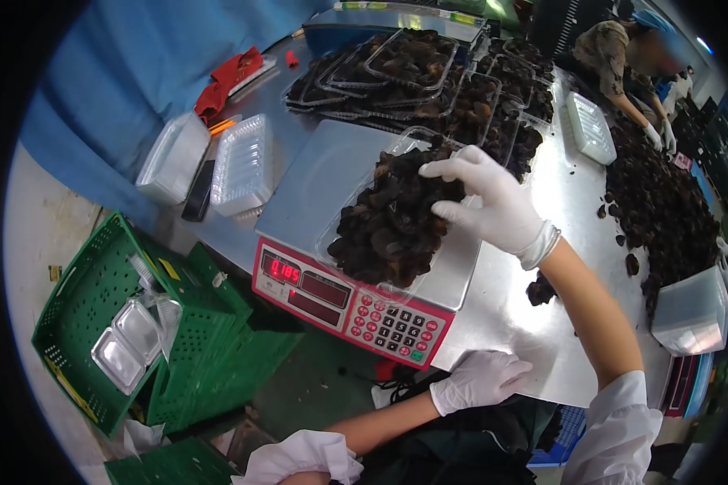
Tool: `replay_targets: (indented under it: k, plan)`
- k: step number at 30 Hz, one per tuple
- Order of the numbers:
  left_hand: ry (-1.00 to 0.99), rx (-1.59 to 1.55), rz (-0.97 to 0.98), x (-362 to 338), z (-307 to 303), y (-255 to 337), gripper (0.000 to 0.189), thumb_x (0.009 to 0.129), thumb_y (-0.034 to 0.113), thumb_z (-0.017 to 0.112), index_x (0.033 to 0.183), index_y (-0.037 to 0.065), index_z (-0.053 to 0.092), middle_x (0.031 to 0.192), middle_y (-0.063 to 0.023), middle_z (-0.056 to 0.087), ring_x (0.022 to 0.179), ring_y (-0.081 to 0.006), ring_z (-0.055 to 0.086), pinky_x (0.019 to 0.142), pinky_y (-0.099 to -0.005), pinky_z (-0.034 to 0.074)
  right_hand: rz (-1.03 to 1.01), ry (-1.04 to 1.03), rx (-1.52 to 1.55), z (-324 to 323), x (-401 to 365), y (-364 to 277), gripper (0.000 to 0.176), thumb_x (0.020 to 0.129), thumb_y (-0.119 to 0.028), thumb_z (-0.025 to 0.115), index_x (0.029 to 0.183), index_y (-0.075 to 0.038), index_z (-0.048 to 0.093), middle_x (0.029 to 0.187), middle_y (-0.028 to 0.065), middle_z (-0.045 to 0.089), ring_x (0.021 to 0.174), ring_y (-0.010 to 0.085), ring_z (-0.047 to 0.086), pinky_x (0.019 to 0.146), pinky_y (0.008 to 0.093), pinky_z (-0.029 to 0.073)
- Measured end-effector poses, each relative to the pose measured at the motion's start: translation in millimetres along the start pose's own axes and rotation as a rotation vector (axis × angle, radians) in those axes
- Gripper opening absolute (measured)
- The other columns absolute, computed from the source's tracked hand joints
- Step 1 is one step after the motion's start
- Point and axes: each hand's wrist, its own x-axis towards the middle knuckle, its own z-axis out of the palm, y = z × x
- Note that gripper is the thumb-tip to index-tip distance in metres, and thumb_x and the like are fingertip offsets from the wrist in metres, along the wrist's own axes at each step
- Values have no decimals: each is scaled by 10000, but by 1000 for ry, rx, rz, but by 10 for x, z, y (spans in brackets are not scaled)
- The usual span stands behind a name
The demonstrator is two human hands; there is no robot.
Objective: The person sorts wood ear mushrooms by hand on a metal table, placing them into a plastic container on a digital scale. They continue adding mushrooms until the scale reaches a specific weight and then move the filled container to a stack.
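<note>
My right hand (493,202), in a white glove, hovers at the right side of a heaped clear plastic tray (329,236). Its thumb and fingers are apart, and I see nothing between them. Dark, curled mushroom pieces (396,214), like dried wood ear, fill the tray. Beneath it is the metal pan (299,178) of a red digital scale (344,303), whose lit display reads about 0.185. My left hand (481,380), also gloved, rests at the table's front edge with its fingers curled closed; nothing shows in them.
Filled trays (412,61) are stacked behind the scale. Nested clear trays (243,166) stand left, beside a dark phone-like object (198,190). Loose mushrooms (663,218) cover the table's right side, where a gloved co-worker (623,73) reaches in. Green crates (194,339) sit lower left.
</note>
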Motion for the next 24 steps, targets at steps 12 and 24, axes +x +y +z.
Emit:
replay_targets:
  k: [12, 24]
  plan:
    - [-30, -5, 7, -11, -7, -26, 188, 891, 202, 652, 1023, 71, 680, 850, -88, 683, 790, -263, 688, 733, -372, 567, 360, 163, -112, -763, -1262, 757, 158, 842, -69, 677, 988, -29, 633, 1053, 64, 596, 946, 164, 555, 860, 286, 455]
    - [-49, 43, 15, -35, 17, -35, 191, 889, 206, 639, 1006, 64, 687, 812, -92, 674, 766, -267, 681, 720, -379, 549, 403, 100, -400, -738, -2115, 785, 181, 864, -184, 685, 995, -60, 689, 1257, 151, 614, 1190, 319, 528, 1061, 422, 388]
